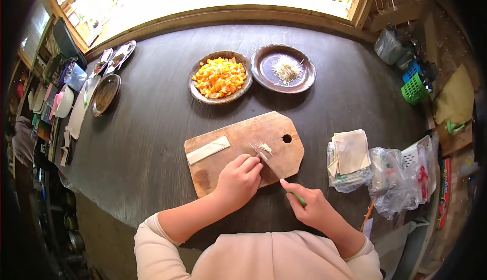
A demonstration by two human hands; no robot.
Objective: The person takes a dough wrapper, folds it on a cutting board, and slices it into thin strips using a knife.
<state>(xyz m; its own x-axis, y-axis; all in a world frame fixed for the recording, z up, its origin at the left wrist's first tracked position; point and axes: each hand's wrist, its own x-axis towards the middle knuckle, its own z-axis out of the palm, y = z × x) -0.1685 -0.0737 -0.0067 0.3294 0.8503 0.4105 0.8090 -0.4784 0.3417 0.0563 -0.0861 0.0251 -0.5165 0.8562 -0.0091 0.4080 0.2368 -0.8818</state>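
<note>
A wooden cutting board (243, 133) with a round hole lies at an angle on the table. My left hand (237, 181) presses down on it with fingers curled together; whatever is under the fingertips is hidden. My right hand (310, 206) grips the green handle of a small knife (272, 167). The blade lies right beside my left fingertips. Thin pale shreds (263, 148) are scattered just beyond the blade. To the left on the board rests a flat, pale folded strip (208, 150), touched by neither hand.
Behind the board stand a bowl of chopped orange pieces (220, 78) and a brown plate (259, 77) bearing pale shreds (287, 70). Square pale sheets (351, 150) and clear plastic bags (390, 171) lie at right, near a green basket (415, 89). An oval dish (106, 95) sits left.
</note>
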